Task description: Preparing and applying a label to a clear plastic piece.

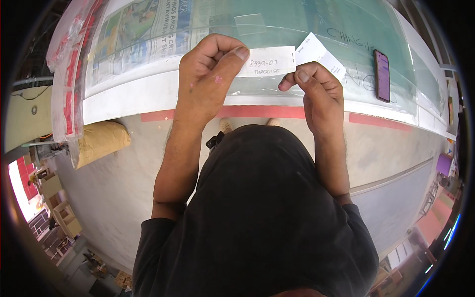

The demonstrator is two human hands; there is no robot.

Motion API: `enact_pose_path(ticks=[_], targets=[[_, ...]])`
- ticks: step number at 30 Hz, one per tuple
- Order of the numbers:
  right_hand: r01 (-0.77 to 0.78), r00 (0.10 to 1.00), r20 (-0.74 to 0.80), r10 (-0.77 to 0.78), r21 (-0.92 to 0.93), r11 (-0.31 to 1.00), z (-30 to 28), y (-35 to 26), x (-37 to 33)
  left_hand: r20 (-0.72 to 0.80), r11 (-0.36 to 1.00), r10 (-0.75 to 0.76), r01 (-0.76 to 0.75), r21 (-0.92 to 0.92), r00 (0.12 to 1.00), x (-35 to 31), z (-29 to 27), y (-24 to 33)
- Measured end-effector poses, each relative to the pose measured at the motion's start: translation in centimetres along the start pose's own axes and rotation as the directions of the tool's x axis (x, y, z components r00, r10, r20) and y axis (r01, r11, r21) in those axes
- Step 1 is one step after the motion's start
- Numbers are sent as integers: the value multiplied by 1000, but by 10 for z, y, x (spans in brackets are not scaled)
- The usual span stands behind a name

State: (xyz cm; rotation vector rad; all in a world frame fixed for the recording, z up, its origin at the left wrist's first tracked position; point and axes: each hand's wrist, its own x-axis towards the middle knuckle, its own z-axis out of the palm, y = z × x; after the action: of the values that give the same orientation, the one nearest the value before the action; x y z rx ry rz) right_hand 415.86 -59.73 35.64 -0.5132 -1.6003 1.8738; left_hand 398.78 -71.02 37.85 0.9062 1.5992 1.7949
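Observation:
My left hand (210, 74) pinches the left end of a small white paper tag (269, 62) between thumb and fingers. The tag is held up level above the table, its handwritten side facing me, with two small dark marks at its right end. My right hand (319, 94) has thumb and forefinger pressed together at the lower edge of a second, folded white paper (321, 54), which sticks up tilted behind the fingers. The two papers are close together, and the tag's right end reaches the second paper's left edge.
Under my hands is a table with a clear cover (277, 86) over green and a newspaper sheet (143, 42). A phone (382, 75) with a lit screen lies at the right. Red-and-clear plastic wrap (71, 74) hangs at the left edge, above a brown paper parcel (101, 141).

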Motion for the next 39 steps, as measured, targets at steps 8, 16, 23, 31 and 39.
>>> enact_pose_path(ticks=[8,16,23,31,39], targets=[[-2,1000,-9,2,21,1000,-1,2,3,3,1000,3,-3,-13,1000,3,0,-1],[-5,1000,-8,5,15,1000,-2,2,3,-4,1000,15,-15,24,1000,1,0,-1],[-6,1000,1,6,2,1000,-3,4,5,-21,1000,1,-1,1,1000,-1,0,3],[-7,1000,6,6,15,1000,-2,3,3,-24,999,36,-35,18,999,-1,-1,1],[-15,1000,-9,15,9,1000,-2,5,3,-3,998,58,-57,10,998,3,-1,0]])
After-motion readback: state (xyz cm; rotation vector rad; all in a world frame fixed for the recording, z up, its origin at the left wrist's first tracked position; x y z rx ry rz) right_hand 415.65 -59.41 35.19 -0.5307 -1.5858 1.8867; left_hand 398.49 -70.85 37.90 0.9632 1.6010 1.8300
